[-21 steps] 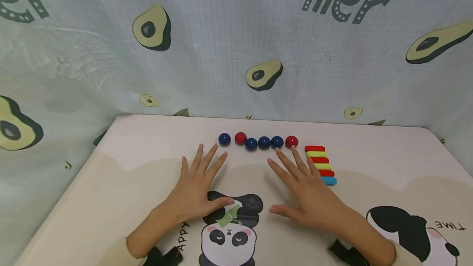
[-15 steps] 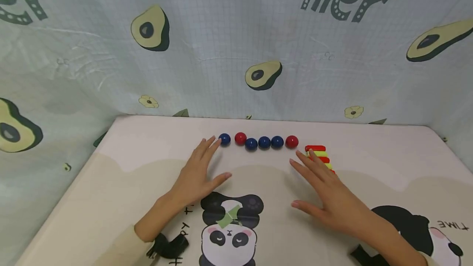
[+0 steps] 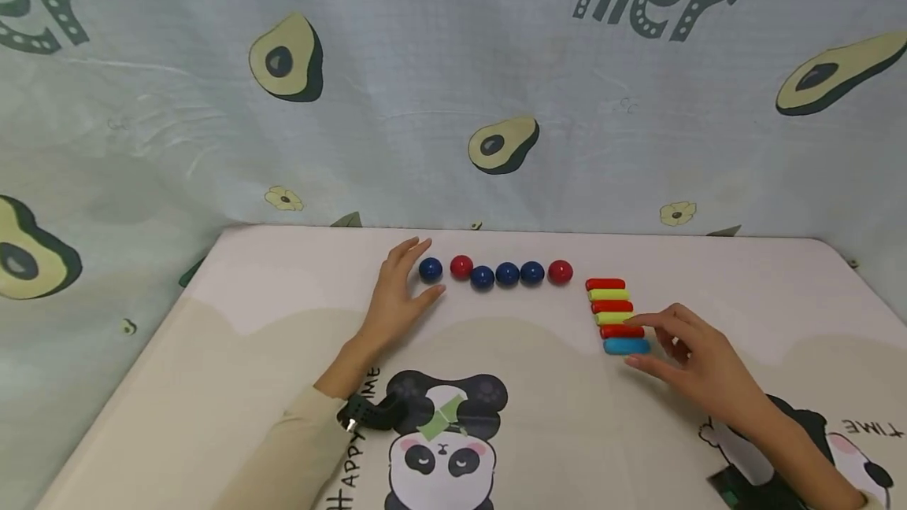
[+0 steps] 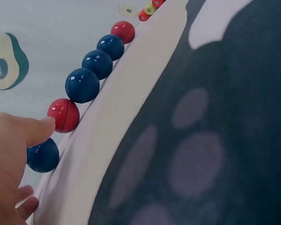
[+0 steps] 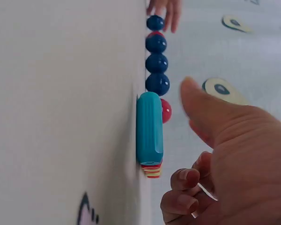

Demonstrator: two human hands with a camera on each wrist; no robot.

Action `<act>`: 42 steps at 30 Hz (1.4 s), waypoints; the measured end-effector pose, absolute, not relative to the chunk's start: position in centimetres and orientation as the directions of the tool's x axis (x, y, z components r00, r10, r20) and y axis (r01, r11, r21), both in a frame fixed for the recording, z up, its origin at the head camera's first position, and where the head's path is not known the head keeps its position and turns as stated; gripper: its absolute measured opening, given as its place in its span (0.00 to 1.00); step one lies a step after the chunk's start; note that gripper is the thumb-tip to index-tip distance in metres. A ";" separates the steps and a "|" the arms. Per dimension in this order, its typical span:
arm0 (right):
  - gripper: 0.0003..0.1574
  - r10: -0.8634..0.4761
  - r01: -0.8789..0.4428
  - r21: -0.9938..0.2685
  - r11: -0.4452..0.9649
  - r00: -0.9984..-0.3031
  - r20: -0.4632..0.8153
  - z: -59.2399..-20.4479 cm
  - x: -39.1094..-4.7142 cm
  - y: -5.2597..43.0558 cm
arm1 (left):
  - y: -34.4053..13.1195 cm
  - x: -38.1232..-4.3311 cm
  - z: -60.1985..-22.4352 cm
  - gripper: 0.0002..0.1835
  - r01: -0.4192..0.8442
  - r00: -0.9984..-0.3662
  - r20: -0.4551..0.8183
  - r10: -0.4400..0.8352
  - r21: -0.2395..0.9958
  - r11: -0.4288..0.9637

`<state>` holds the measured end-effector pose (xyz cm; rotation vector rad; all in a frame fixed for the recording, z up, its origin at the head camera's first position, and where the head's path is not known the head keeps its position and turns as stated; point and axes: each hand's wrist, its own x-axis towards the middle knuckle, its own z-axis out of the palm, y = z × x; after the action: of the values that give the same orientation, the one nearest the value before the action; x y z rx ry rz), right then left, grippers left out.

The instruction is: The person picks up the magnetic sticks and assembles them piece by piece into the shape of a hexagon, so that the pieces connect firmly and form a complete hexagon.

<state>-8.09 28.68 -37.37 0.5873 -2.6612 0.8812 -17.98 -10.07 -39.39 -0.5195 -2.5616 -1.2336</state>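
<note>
Between a person's two bare hands and farther out on a pale tabletop (image 3: 546,447), six glossy balls (image 3: 506,274) run in an uneven row toward six short sticks (image 3: 612,306).

The left hand (image 3: 395,293) is at the left end of the row, its fingers extended and its thumb spread away from them, framing the end blue ball (image 3: 430,270) without gripping it; whether skin touches the ball cannot be told. To the right of this hand follow the first red ball (image 3: 461,267), three blue balls (image 3: 507,275) side by side, and the last red ball (image 3: 560,272).

The right hand (image 3: 708,356) is at the right-hand ends of the sticks and grasps nothing: thumb and index finger are parted, the other fingers loosely curled. Its index fingertip overlaps the lower sticks from above, though contact is unclear. Its thumb is apart from the blue stick (image 3: 627,346), the one closest to the person. Beyond that stick, red and yellow-green sticks alternate in a neat column.

A black strap (image 3: 375,413) is at the left wrist, next to a printed panda (image 3: 441,463). Beyond both hands hangs a pale sheet (image 3: 397,61) patterned with avocados.
</note>
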 end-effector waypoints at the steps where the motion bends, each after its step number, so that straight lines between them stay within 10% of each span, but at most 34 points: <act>1: 0.28 -0.290 -0.457 -0.517 0.724 -0.881 0.373 -37.7 -8.1 28.9 | -10.0 -18.0 -39.6 0.35 0.426 -0.901 0.381 0.206 0.696 0.578; 42: 0.22 -0.369 -0.517 -0.458 0.723 -0.849 0.378 -37.3 -8.2 27.4 | -9.3 -15.8 -38.9 0.19 0.488 -0.868 0.457 0.195 0.708 0.510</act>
<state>-8.16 27.41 -37.28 0.7003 -2.6680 0.8240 -15.83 -9.28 -38.90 -0.5706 -2.4370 -1.2924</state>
